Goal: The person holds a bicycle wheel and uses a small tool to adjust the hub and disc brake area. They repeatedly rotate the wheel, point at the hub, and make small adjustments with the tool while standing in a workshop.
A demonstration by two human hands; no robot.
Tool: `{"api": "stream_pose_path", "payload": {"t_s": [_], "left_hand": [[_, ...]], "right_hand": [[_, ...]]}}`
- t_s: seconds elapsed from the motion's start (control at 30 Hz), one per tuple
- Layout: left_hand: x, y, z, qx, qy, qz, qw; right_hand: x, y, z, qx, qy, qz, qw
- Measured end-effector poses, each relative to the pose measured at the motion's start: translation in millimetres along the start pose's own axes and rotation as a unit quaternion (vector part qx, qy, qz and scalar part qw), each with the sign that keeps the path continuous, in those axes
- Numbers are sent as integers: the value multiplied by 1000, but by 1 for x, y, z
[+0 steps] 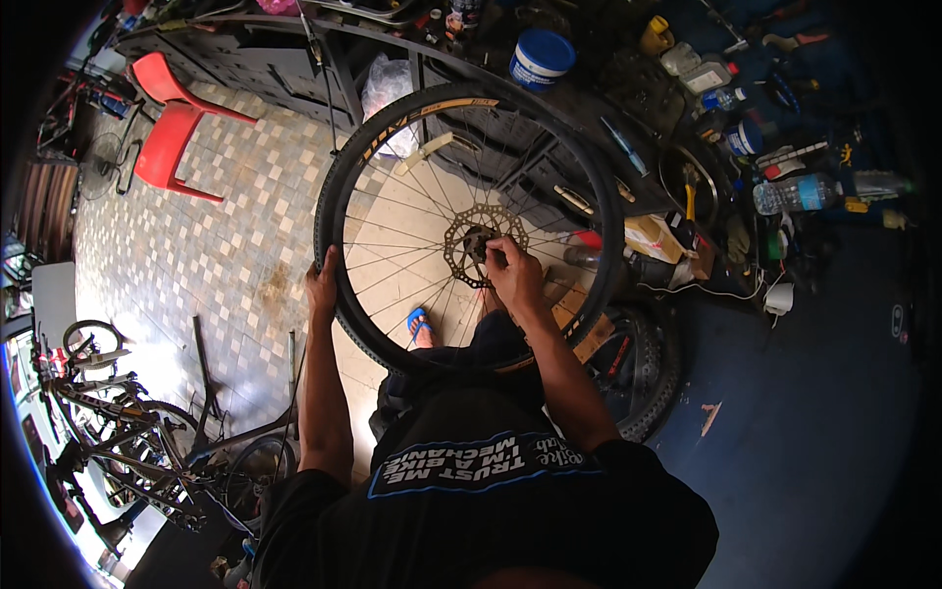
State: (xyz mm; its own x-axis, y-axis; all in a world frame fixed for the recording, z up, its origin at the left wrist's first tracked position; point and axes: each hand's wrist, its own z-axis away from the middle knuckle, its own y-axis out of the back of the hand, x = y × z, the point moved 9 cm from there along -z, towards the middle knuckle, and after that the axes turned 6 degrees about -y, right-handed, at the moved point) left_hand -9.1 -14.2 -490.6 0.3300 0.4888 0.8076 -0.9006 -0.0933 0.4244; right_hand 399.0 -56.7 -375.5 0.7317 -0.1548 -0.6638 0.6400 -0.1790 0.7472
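- Holding position: the large black spoked bicycle wheel (478, 239) is in front of the person's body, above the legs and floor, and apart from any bicycle frame.
- Assembly state: the black rubber tyre (328, 211) appears fully fitted around the rim. The thin metal spokes radiate from the hub, and the perforated round metal disc rotor (456, 229) sits around the hub centre. Judge these items as complete.
- Outstanding state: work at the hub appears to be in hand. Whether a small part there is loose, missing or secured cannot be told.
- Right hand (515, 272): the fingers are bent inward at the hub, in front of the rotor. Whether they are closed on a part cannot be told.
- Left hand (321, 285): the fingers grip the tyre at its left side, steadying the wheel.
- Below the wheel: a foot in a blue sandal (420, 322) rests on the floor.
- Lower right: a second wheel with a black knobbly tyre (667, 383) stands near.
- Left side, well apart: a red plastic chair (165, 152) and several dark-framed bicycles (137, 432).
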Motion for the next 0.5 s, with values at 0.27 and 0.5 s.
{"api": "stream_pose_path", "payload": {"t_s": [0.27, 0.5], "left_hand": [[1, 3, 4, 1, 4, 2, 1000], [-8, 4, 8, -5, 10, -5, 1000]], "right_hand": [[5, -8, 5, -71, -49, 14, 996], [-3, -2, 10, -44, 9, 3, 999]]}}
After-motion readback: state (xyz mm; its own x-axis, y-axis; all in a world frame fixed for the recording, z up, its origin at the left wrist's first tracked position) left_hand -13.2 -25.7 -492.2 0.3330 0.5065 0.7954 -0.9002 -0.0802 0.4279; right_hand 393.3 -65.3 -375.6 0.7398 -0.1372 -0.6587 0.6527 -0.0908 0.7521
